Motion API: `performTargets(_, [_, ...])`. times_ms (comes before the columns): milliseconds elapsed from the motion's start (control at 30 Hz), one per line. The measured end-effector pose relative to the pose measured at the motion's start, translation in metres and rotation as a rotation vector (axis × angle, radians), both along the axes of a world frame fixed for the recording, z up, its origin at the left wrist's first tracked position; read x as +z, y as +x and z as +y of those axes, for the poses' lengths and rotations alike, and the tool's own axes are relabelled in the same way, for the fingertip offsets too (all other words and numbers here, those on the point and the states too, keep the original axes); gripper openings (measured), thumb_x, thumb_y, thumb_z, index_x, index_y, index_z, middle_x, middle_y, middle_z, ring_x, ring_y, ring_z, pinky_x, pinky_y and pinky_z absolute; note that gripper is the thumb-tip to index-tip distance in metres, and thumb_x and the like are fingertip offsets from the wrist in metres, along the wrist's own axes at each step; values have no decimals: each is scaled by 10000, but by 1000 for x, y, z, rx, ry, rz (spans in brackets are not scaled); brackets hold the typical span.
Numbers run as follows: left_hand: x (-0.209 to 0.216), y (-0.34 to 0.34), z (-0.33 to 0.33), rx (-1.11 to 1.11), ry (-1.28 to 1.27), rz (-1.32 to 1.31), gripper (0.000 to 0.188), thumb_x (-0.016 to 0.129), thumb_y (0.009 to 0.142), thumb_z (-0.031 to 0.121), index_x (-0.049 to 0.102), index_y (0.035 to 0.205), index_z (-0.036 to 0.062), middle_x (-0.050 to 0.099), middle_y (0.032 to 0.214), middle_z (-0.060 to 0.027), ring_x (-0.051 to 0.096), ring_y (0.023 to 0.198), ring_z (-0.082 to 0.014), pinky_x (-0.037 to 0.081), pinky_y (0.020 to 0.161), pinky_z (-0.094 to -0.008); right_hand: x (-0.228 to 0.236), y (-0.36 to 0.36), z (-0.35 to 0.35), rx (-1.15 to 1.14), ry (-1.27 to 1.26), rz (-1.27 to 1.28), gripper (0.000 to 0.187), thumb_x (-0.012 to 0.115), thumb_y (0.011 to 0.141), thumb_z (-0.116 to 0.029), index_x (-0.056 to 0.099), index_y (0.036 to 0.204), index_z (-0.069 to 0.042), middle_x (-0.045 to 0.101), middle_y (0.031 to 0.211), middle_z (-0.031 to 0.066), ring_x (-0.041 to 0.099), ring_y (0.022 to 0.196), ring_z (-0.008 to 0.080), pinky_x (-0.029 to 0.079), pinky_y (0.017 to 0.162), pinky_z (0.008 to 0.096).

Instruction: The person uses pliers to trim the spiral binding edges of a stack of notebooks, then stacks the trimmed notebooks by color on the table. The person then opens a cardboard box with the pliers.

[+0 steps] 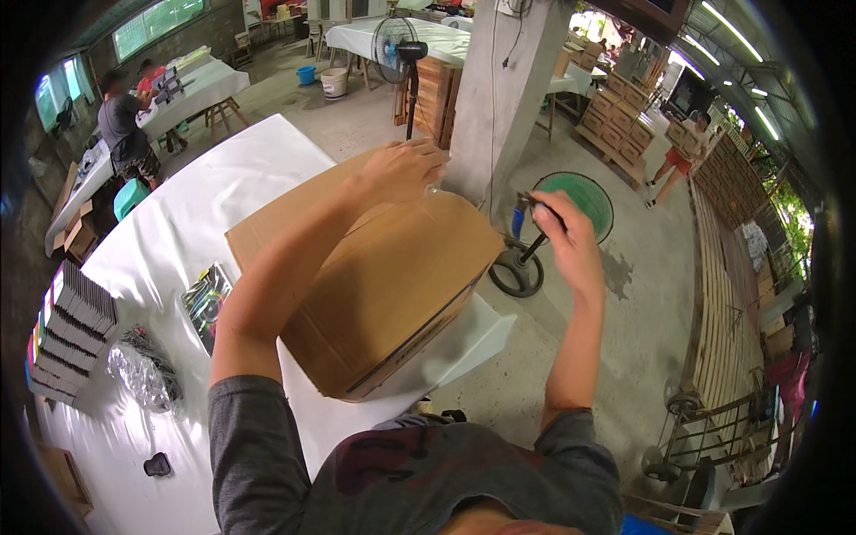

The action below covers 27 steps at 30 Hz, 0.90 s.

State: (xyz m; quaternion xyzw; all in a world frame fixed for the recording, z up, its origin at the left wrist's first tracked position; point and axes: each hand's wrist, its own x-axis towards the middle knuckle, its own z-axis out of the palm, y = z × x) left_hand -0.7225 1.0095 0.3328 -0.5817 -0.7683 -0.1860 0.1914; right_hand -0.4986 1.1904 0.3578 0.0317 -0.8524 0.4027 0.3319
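A large brown cardboard box (392, 276) lies in front of me at the table's edge, its broad top panels facing up. My left hand (401, 169) reaches over to its far side, fingers extended and pressed down near the edge, with a small clear glint beside the fingertips. To the right of the box, my right hand (568, 236) is closed round the black handle of what looks like a tape dispenser (520, 221) with a blue part. Below that hand shows a black spoked ring (517, 270); whether it belongs to the dispenser I cannot tell.
A white-covered table (223, 169) bears stacked notebooks (73, 330), a clear plastic bundle (145, 367) and a colourful packet (207, 306). Beyond the box are a concrete pillar (504, 98), standing fan (399, 49) and green basket (584, 205). One person (685, 147) carries a carton; others work far left.
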Motion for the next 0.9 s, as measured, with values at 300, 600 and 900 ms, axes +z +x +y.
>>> performTargets(300, [-6,-24,1,-8,-256,-181,288,456,920,241,599,847,2,607,844,-154,578,842,-327,443,785,-414,9,-81,22,-37,527,-445,227,513,879,-339,659,886,-165,630,829,11,545,929,188,245,788,408])
performTargets(600, [-5,-31,-2,-102,-196,-92,195,494,879,193,566,839,15,557,840,-127,553,811,-314,435,731,-412,3,-165,5,68,773,-794,282,501,825,-310,701,905,-128,656,993,112,580,989,248,225,892,545])
performTargets(900, [-12,-37,1,-76,-154,-1,116,511,809,129,481,803,17,503,776,-125,512,752,-333,428,688,-418,-5,-195,13,280,814,-798,303,511,844,-358,689,924,-126,671,892,100,586,947,284,272,830,511])
